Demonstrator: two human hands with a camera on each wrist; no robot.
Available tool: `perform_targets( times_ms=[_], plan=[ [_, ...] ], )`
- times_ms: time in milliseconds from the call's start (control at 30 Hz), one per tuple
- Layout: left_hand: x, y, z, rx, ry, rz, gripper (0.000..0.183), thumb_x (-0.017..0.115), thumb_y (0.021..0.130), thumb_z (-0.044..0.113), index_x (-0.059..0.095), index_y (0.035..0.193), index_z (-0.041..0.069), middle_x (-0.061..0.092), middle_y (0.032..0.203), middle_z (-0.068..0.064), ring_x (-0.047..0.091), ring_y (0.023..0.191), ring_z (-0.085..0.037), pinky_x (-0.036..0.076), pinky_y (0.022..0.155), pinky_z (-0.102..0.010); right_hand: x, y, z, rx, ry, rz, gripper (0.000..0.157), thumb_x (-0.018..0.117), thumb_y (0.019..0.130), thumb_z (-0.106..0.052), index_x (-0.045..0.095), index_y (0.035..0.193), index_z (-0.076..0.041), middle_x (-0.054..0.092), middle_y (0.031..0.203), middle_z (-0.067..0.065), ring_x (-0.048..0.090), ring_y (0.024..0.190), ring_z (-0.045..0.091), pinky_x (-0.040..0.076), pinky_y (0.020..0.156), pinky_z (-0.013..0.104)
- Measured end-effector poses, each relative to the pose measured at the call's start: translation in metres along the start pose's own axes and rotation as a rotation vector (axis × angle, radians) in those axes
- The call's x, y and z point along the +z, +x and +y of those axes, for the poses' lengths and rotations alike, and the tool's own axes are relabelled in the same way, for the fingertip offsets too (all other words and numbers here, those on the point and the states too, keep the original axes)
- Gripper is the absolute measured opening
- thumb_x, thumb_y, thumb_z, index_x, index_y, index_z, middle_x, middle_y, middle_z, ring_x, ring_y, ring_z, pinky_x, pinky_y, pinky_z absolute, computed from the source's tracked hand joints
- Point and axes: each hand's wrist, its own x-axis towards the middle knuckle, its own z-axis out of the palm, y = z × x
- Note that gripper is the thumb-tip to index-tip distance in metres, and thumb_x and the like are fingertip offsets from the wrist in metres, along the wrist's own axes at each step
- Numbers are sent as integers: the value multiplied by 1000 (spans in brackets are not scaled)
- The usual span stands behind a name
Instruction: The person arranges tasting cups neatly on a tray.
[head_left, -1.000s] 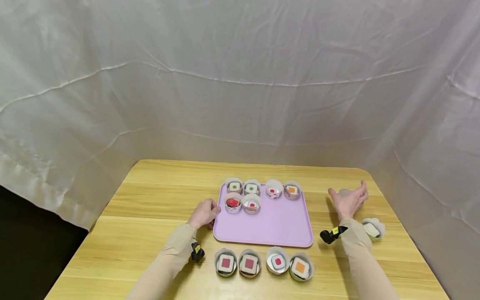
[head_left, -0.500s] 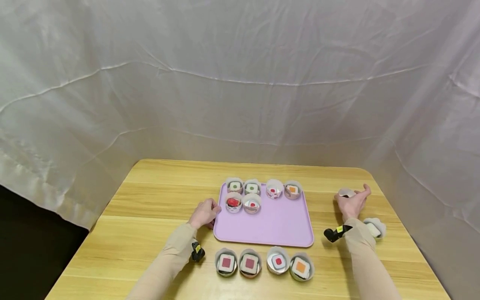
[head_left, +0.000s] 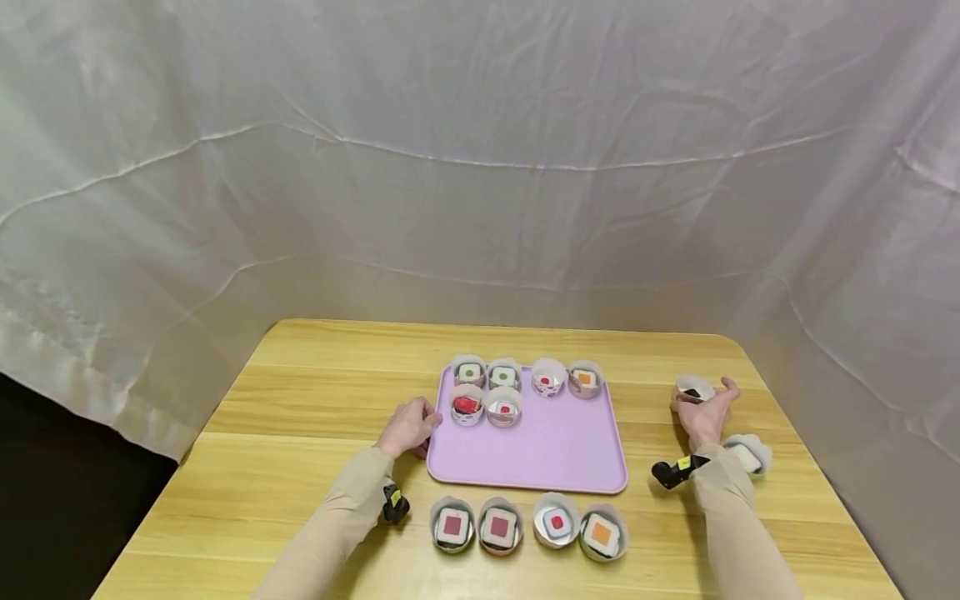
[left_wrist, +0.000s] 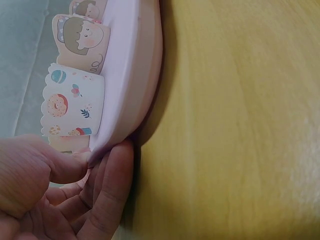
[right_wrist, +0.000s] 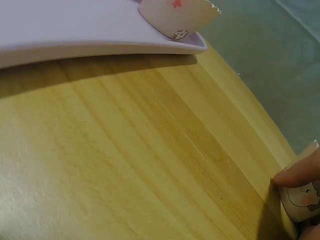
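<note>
At the left edge of a lilac tray [head_left: 547, 454], my left hand [head_left: 407, 427] pinches the rim; in the left wrist view the thumb is above the rim [left_wrist: 127, 75] and the fingers below. On the far right of the table, my right hand [head_left: 703, 415] grips a paper baking cup [head_left: 693, 386] with something dark inside. The right wrist view has the thumb against that cup's printed wall [right_wrist: 300, 202]. Several paper cups holding small sushi-like pieces stand on the tray, among them a red-topped one [head_left: 467, 406] and an orange-centred one [head_left: 584, 380].
Another cup with a white piece [head_left: 747, 456] stands beside my right wrist. In front of the tray is a row of several cups, from a purple-centred piece [head_left: 452, 526] to an orange-centred one [head_left: 602, 534]. Pale curtains [head_left: 480, 167] surround the wooden table [head_left: 300, 417].
My right hand has come down onto the cup at the far right, and its fingers have closed around it. The cup has shifted slightly. My left hand stays on the tray's edge.
</note>
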Motion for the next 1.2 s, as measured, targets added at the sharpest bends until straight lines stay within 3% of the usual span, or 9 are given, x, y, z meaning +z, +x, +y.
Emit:
perform_targets(
  times_ms=[400, 633, 767, 900, 1000, 1100, 1200],
  plan=[
    [0, 0, 0, -2, 2, 2, 17, 54, 104, 15, 57, 96, 1, 62, 74, -11, 60, 53, -16, 56, 47, -28, -3, 1, -3, 26, -16, -53, 97, 61, 82, 10, 4, 157, -13, 27, 159, 25, 35, 140, 42, 31, 119, 53],
    [0, -1, 0, -2, -1, 3, 16, 54, 103, 15, 57, 96, 0, 62, 74, -12, 60, 53, -16, 56, 47, -28, -4, 0, -5, 40, 3, -66, 94, 62, 85, 5, 3, 156, -13, 37, 147, 14, 45, 130, 30, 39, 111, 40],
    [0, -1, 0, -3, -1, 2, 17, 54, 104, 15, 57, 96, 1, 62, 74, -12, 61, 53, -17, 57, 47, -28, -6, -1, -5, 29, -21, -77, 95, 63, 86, 5, 2, 157, -13, 34, 154, 18, 47, 128, 27, 40, 110, 39],
    [1, 0, -1, 0, 5, 1, 17, 54, 104, 16, 57, 96, 1, 62, 74, -12, 61, 53, -16, 57, 47, -28, -8, -4, -5, 35, -13, -92, 95, 63, 88, 4, 1, 157, -15, 27, 162, 20, 53, 110, 12, 42, 105, 34],
    [1, 0, -1, 1, 5, 4, 16, 54, 103, 15, 56, 96, 1, 61, 73, -11, 60, 52, -16, 56, 46, -28, -9, -6, -5, 37, 11, -101, 94, 63, 89, 3, 2, 157, -16, 26, 162, 19, 49, 95, -2, 42, 97, 24],
    [1, 1, -1, 1, 2, 7, 16, 54, 103, 15, 56, 95, 1, 61, 73, -11, 60, 52, -16, 56, 46, -28, -8, -8, -4, 23, -6, -106, 94, 65, 88, 2, 3, 157, -16, 36, 153, 14, 45, 91, -7, 41, 93, 20],
    [1, 1, -1, 1, 4, 5, 16, 54, 103, 15, 56, 96, 1, 62, 73, -11, 60, 52, -16, 56, 46, -28, -8, -9, -3, 9, -25, -113, 94, 65, 87, 1, 5, 157, -15, 56, 128, 2, 46, 90, -8, 41, 97, 23]
  ],
)
